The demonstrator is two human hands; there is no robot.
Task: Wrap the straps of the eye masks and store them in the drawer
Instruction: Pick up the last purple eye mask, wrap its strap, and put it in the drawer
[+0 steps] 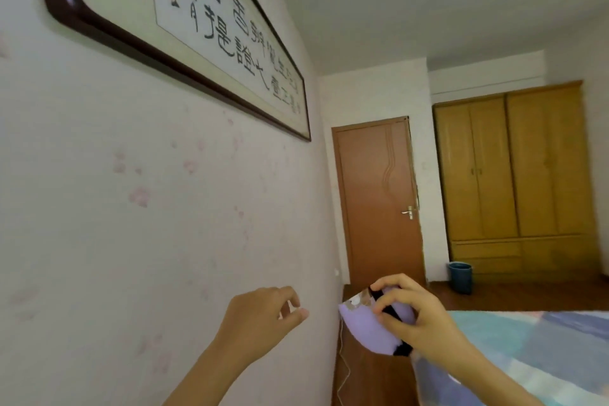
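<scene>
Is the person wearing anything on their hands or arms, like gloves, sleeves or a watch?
No. The left hand and the right hand are bare: no gloves, rings, watch or bracelet show. Both forearms are uncovered as far as the picture's bottom edge, so no sleeve is visible.

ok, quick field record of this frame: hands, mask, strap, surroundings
right hand: grips lilac eye mask, fingers over it
black strap: runs across the mask, under the fingers
left hand: empty, fingers loosely curled, apart from the mask
drawer: none open in view
surroundings: bed at right, closed door, wardrobe, blue bucket
</scene>
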